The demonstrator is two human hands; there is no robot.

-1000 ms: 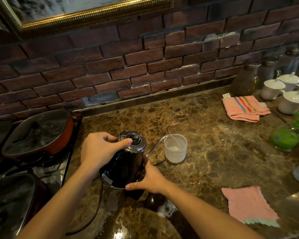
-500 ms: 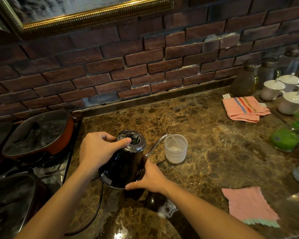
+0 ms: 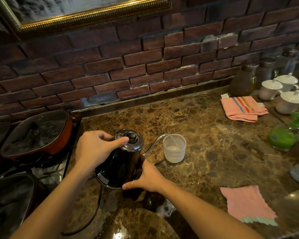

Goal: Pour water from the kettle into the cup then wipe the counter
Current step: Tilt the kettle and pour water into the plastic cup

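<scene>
On the far left we see a lidded red pan on the stove, and beside it our left hand wraps the handle side of the black kettle, thumb pressed on its steel lid. Our right hand cups the kettle's tilted base, the thin spout reaching over the translucent cup (a stream falls into it, water pooled inside). Further right on the marble counter lie a pink cloth and a striped towel.

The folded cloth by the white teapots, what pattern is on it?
The folded cloth is pink with blue, red and yellowish-green stripes, seen in the head view.
</scene>
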